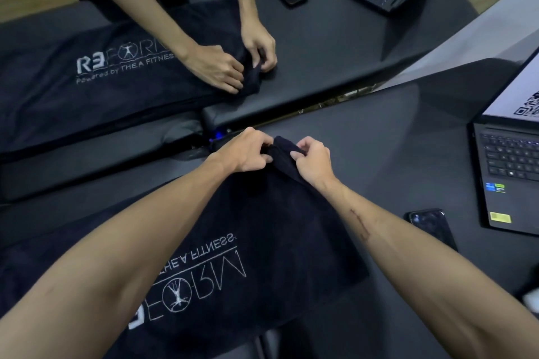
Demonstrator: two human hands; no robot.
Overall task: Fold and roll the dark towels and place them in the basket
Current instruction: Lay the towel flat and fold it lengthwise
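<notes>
Near towel [262, 230] lies flat on the black table [393, 140], logo up. Left hand [248, 151] and right hand [313, 160] both pinch its far end, bunching it. Beyond, another person's hands [217, 67] grip a second towel [87, 79].

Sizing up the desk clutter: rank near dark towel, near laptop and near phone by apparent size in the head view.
1. Dark logo-printed towel, largest.
2. Black open laptop, partly cropped by the frame.
3. Black glossy phone, smallest.

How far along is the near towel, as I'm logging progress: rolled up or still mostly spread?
Mostly spread. The near towel lies flat, logo showing; left hand and right hand pinch only its far end.
</notes>
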